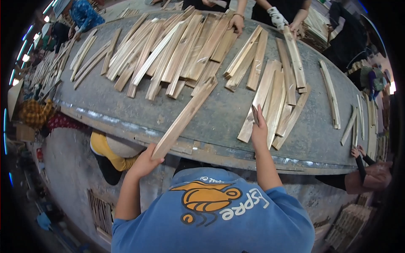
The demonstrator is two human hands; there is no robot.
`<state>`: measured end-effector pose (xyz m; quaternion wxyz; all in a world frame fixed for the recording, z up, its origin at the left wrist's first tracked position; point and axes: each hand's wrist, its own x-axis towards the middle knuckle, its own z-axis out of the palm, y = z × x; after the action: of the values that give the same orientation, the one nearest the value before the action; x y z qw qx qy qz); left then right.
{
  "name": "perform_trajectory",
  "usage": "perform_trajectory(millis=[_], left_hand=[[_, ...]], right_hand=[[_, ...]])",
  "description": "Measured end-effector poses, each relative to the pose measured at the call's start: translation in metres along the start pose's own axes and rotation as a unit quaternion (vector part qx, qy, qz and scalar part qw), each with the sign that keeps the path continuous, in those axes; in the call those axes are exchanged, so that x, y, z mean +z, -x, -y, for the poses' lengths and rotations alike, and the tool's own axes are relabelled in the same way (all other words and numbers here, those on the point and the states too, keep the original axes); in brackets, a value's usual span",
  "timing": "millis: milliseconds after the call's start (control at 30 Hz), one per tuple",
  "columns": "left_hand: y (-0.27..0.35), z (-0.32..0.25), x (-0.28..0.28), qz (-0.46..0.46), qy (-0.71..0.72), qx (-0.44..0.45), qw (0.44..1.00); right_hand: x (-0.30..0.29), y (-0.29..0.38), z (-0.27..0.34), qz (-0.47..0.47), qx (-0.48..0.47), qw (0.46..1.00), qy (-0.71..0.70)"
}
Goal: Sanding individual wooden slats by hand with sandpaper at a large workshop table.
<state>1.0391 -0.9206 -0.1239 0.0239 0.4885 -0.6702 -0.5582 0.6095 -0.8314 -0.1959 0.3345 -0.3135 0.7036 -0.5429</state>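
A long wooden slat point(186, 118) is gripped near its lower end by my left hand point(146, 162); its far end reaches over the metal-topped table point(202, 126) towards a pile of slats. My right hand point(259, 131) is closed around a small dark, flat object point(255, 115), whose kind I cannot tell. Under and beside that hand lies a group of overlapping slats point(274, 101). Further off, a broad pile of slats point(177, 47) covers the middle and left of the table. A pale slat point(158, 52) lies on top of it. A smaller cluster point(246, 60) lies to its right.
Across the table, a person's bare hand point(236, 23) touches the pile, and a co-worker's gloved hand point(277, 18) is at another slat. A person in yellow point(114, 151) is at the near edge on the left; another person point(368, 177) works at the right. Slat stacks point(349, 224) stand on the floor.
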Motion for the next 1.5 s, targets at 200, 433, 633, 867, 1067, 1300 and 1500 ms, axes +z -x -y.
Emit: perform_trajectory(millis=[200,433,633,867,1067,1300,1500], left_hand=[[0.100,0.001,0.008,-0.069,-0.155,-0.125,0.978],[0.146,0.025,0.034,-0.273,-0.485,-0.060,0.829],[0.178,0.050,0.034,-0.257,-0.373,-0.068,0.889],[0.205,0.064,0.018,-0.134,-0.120,-0.142,0.973],[0.213,0.064,0.001,-0.091,-0.093,-0.160,0.978],[0.218,0.063,-0.003,-0.106,-0.107,-0.129,0.980],[0.218,0.061,-0.005,-0.100,-0.109,-0.131,0.980]], right_hand=[[0.070,-0.008,-0.014,0.105,-0.078,0.988,0.088],[0.119,0.027,0.001,0.208,-0.226,0.894,0.327],[0.117,0.003,-0.002,0.125,0.114,0.983,-0.069],[0.138,0.032,-0.004,0.129,0.293,0.894,-0.313],[0.155,0.047,-0.038,0.108,0.031,0.994,0.003],[0.157,0.065,-0.018,0.111,0.067,0.991,-0.020],[0.161,0.073,-0.021,0.129,0.020,0.991,-0.006]])
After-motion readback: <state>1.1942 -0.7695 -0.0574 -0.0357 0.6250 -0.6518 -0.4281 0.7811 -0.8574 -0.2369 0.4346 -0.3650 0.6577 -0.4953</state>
